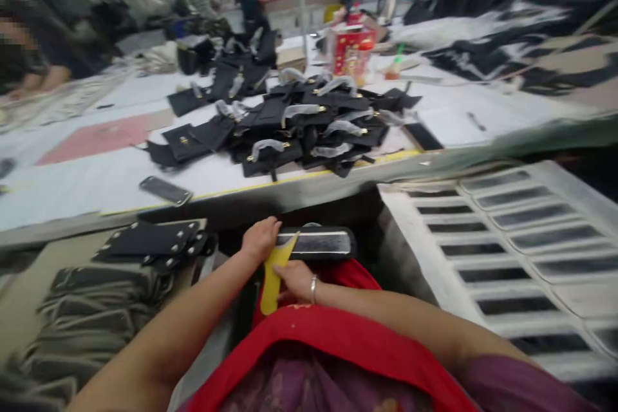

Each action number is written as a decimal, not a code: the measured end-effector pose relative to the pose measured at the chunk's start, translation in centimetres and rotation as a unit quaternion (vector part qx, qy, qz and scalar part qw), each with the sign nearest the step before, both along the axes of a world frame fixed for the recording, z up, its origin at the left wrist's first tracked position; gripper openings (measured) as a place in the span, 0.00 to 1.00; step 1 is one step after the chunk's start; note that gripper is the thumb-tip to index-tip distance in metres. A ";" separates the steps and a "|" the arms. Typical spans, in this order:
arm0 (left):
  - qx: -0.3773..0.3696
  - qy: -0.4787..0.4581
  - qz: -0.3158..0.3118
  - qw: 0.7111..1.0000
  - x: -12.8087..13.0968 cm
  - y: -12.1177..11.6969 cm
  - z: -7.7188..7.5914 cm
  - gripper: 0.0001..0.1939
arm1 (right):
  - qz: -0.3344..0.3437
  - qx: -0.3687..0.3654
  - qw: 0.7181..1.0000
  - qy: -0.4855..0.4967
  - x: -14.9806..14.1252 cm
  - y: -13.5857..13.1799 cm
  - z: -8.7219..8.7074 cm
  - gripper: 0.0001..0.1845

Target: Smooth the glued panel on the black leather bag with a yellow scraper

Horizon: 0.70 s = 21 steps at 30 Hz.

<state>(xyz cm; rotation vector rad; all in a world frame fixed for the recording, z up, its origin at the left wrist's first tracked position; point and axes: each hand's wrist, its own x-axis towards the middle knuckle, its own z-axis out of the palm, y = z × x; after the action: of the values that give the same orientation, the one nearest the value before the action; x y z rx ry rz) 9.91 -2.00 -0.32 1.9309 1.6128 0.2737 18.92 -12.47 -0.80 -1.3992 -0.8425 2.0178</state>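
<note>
My left hand [261, 239] is closed on the left end of a long black leather piece [318, 244] that lies across my lap over a red cloth [338, 335]. My right hand [295, 280], with a ring on one finger, is closed on a yellow strip [276, 273] whose upper tip touches the black piece. The picture is smeared by motion.
A heap of black bag parts with wrapped handles [299, 129] lies on the white table [72, 180] ahead, with a phone [165, 190] near its edge. Stacked black straps [145, 241] sit at my left, a white slotted rack [506, 251] at my right. Other people work at the far tables.
</note>
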 end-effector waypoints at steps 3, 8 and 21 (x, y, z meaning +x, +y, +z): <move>-0.017 -0.129 0.120 0.984 -4.6 -0.7 -0.5 0.23 | 0.016 -0.020 1.000 0.004 -0.1 -0.8 0.1 0.10; -0.117 -0.338 0.194 0.914 -7.8 -2.9 -2.2 0.30 | -0.032 -0.044 0.997 0.063 3.7 -2.7 0.9 0.09; -0.063 -0.378 0.148 0.912 -8.6 -3.6 -3.6 0.21 | -0.103 0.046 0.993 0.043 8.2 -1.7 1.3 0.17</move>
<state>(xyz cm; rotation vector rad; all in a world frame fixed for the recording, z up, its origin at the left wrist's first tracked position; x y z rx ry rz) 1.28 -5.61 -3.89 1.2285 1.3226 0.8942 27.13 -14.17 0.50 -1.2830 -0.7149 1.8447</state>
